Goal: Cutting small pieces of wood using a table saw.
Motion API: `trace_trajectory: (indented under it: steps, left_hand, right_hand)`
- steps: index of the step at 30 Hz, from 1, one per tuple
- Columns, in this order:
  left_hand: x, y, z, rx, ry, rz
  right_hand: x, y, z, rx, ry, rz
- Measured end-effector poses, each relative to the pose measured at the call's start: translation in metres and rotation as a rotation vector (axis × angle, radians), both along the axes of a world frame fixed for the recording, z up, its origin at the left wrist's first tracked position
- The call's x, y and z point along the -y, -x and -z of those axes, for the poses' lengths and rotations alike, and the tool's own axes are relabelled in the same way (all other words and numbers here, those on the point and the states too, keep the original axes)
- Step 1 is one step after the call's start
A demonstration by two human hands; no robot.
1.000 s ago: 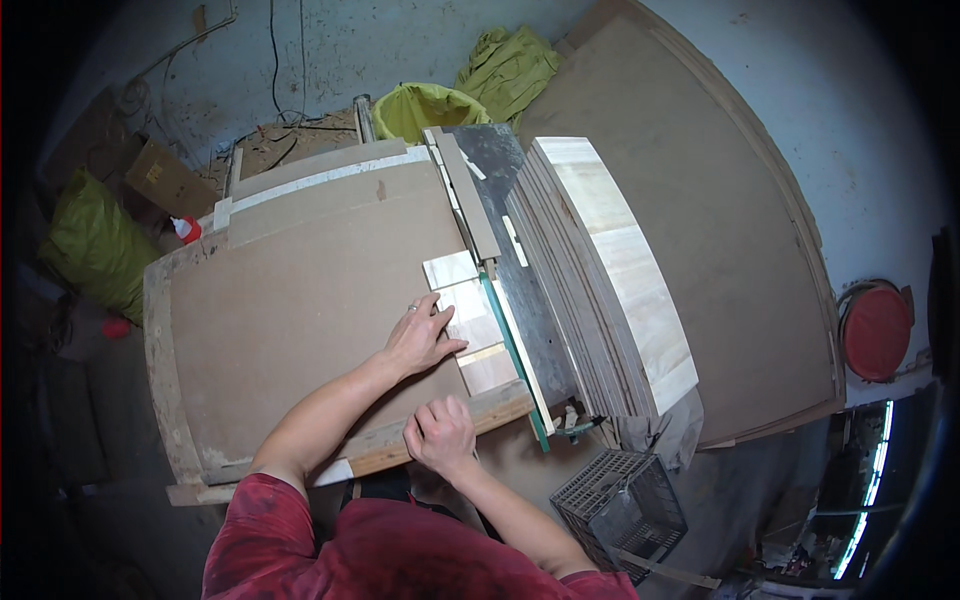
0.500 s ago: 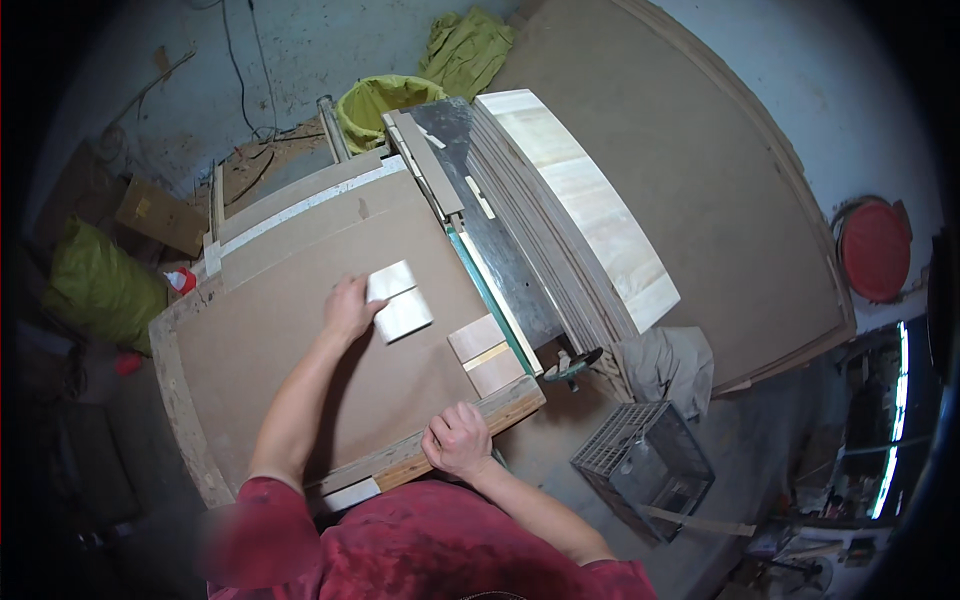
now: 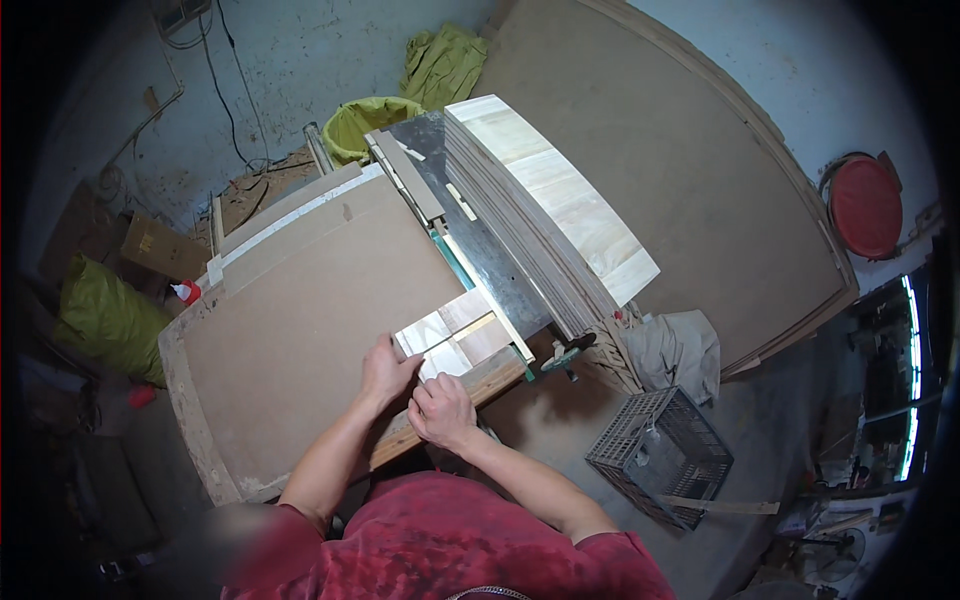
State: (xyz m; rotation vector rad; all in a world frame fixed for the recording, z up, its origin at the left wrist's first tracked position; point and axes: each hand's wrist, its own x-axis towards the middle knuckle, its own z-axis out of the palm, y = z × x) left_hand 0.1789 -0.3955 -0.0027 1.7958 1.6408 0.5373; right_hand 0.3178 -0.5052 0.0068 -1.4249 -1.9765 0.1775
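Two pale wooden pieces [image 3: 435, 342] lie side by side near the worktable's front right corner, beside pinkish pieces [image 3: 480, 337] with a yellow strip between them. My left hand [image 3: 386, 368] grips the left end of the pale pieces. Just to its right, my right hand [image 3: 441, 410] has curled fingers at their near edge, over the wooden front rail; what lies inside its fingertips is hidden. A long pale strip with a green edge [image 3: 506, 325] runs along the right side of these pieces.
The brown worktable [image 3: 270, 350] borders a dark metal strip [image 3: 480, 265] and a tall board stack [image 3: 550, 200]. Large sheets [image 3: 730, 240] lean behind. A plastic crate [image 3: 660, 455] and grey cloth [image 3: 675, 355] are at right, green sacks [image 3: 105, 320] at left, a lined bin [image 3: 360, 125] behind.
My left hand moved the pale pieces leftward, then down toward me beside the pinkish pieces. My right hand has risen to their near edge. The view has shifted.
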Motion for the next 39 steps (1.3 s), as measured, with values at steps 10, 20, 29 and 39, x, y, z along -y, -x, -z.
trace_trajectory:
  steps: [10, 20, 29, 39]
  left_hand:
    - [-0.107, -0.025, 0.052, -0.019, 0.279, 0.337]
    - [-0.306, -0.146, 0.057, 0.032, 0.205, 0.615]
    - [-0.386, 0.028, 0.124, 0.652, 0.351, 0.288]
    - [-0.411, 0.153, 0.132, 0.223, 0.304, 0.076]
  right_hand:
    - [-0.087, -0.009, 0.004, 0.038, -0.086, 0.188]
    - [-0.256, -0.07, 0.012, 0.172, -0.136, 0.53]
    - [-0.359, 0.029, 0.056, -0.379, 0.035, 0.159]
    - [-0.369, 0.094, 0.025, -0.227, 0.292, 0.072]
